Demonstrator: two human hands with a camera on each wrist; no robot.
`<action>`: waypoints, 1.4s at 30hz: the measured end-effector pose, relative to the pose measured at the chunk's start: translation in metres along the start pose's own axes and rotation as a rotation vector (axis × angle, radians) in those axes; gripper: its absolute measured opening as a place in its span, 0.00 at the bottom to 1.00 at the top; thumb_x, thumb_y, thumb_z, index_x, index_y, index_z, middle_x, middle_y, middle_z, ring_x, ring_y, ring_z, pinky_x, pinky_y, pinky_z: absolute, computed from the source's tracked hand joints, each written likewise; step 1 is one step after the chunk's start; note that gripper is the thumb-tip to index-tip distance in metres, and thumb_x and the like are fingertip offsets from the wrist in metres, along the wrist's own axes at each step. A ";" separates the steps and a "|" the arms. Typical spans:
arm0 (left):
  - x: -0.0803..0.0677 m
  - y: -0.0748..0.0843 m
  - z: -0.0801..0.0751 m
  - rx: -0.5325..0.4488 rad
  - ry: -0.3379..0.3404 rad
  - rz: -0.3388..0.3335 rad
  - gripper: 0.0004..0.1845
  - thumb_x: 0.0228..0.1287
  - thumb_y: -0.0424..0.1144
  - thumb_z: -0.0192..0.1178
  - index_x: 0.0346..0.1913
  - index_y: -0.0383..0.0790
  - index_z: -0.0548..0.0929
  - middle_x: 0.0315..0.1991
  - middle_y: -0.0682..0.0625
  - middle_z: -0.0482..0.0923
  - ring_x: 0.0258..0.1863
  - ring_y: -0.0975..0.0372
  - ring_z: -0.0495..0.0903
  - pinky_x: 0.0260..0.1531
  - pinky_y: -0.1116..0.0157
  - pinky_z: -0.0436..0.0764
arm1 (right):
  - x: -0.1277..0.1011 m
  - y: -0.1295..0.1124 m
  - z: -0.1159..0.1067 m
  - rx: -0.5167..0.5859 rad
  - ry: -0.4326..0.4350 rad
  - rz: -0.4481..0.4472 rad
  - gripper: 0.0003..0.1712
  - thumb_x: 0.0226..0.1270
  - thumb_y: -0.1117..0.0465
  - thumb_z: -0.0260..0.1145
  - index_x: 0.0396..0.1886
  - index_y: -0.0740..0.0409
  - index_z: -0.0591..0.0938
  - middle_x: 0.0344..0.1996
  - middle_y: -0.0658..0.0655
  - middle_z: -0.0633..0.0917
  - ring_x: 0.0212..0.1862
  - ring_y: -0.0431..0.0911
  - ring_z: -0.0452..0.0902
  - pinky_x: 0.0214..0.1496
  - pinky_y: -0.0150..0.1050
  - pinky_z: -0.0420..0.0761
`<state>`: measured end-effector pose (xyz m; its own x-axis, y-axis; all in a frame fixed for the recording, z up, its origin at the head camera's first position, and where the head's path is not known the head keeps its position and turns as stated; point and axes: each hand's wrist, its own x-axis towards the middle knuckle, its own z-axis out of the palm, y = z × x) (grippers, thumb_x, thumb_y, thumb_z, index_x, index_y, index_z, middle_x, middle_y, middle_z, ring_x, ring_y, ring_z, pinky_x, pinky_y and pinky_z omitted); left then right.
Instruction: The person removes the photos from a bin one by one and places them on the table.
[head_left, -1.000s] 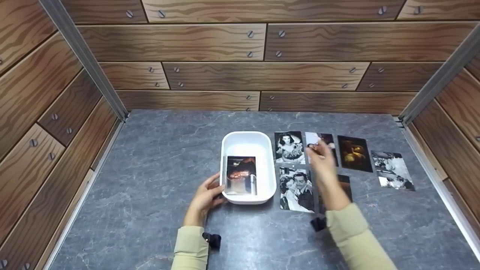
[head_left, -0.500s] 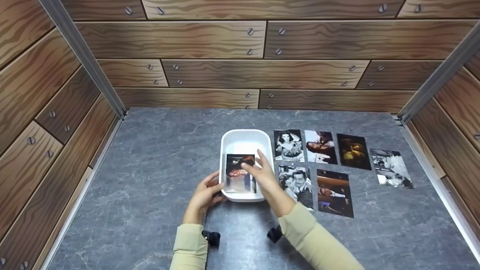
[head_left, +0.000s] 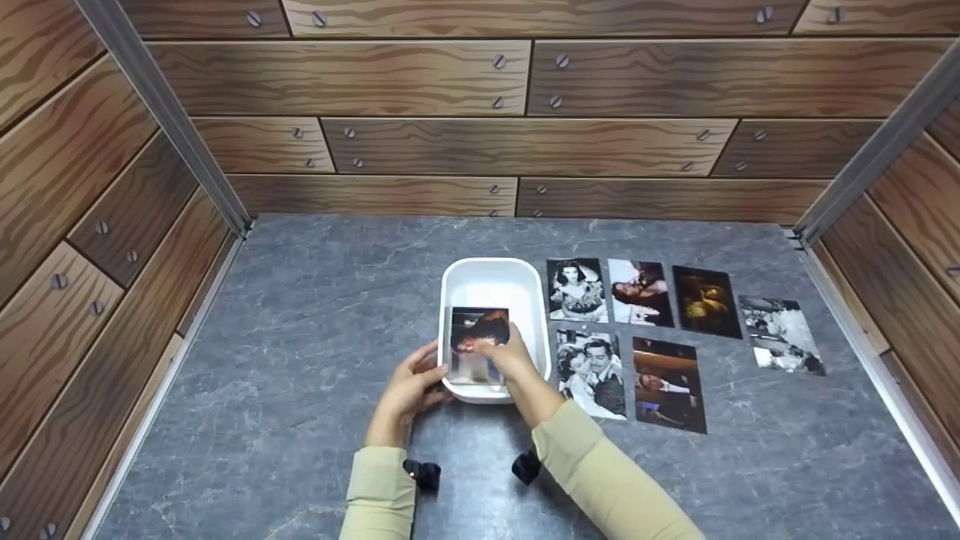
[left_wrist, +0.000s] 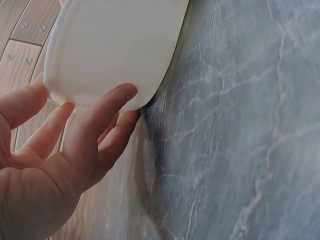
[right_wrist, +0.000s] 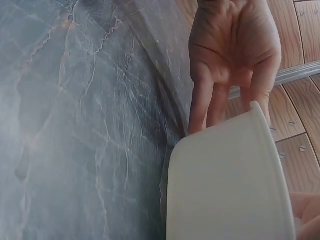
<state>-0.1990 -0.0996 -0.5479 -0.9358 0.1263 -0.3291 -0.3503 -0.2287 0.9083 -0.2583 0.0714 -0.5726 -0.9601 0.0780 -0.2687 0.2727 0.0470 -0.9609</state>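
A white plastic container (head_left: 533, 330) stands on the grey marbled tabletop. In it lies a colour photo (head_left: 466, 330) with a dark top and a reddish middle. My left hand (head_left: 405, 391) holds the near left corner, thumb at the rim and fingers against the outer wall, as the left wrist view shows. My right hand (head_left: 516, 360) is inside the container, its thumb on the photo's face and a finger by its right edge. The other fingers are hidden, so a pinch cannot be made out. The right wrist view shows mostly the container's outer wall (right_wrist: 225, 185).
Right of the container lie several photos in two rows. They include a black-and-white portrait (head_left: 577, 291), a black-and-white couple (head_left: 591, 373), a brown-toned picture (head_left: 669, 386) and a dark golden one (head_left: 706, 301). Wood-patterned walls (head_left: 420, 142) enclose the table on three sides.
My right hand has moved left from above the laid-out photos into the container, and its thumb now touches the photo there. The left hand stays at the container's corner.
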 end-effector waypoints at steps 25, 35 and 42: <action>0.002 -0.001 0.002 -0.023 -0.005 0.001 0.32 0.66 0.25 0.54 0.72 0.32 0.59 0.65 0.25 0.63 0.46 0.50 0.80 0.43 0.55 0.87 | 0.011 0.005 -0.006 0.045 0.029 -0.048 0.44 0.48 0.78 0.56 0.71 0.63 0.63 0.46 0.67 0.79 0.45 0.52 0.76 0.52 0.43 0.82; 0.002 -0.004 0.000 0.011 0.016 -0.008 0.32 0.65 0.27 0.57 0.72 0.34 0.61 0.62 0.28 0.67 0.45 0.52 0.80 0.39 0.58 0.88 | -0.023 -0.043 -0.020 -0.006 0.088 -0.042 0.43 0.50 0.83 0.52 0.70 0.65 0.63 0.42 0.68 0.76 0.33 0.45 0.71 0.28 0.28 0.76; 0.003 -0.002 -0.002 0.046 0.022 -0.024 0.32 0.66 0.30 0.58 0.72 0.36 0.62 0.64 0.29 0.66 0.49 0.51 0.79 0.41 0.56 0.87 | -0.035 -0.063 -0.056 0.139 0.064 -0.078 0.42 0.55 0.83 0.50 0.72 0.64 0.60 0.51 0.70 0.76 0.20 0.35 0.63 0.19 0.22 0.66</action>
<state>-0.2013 -0.1006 -0.5508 -0.9280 0.1101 -0.3560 -0.3709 -0.1810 0.9108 -0.2390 0.1216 -0.4986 -0.9709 0.1433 -0.1920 0.1816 -0.0825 -0.9799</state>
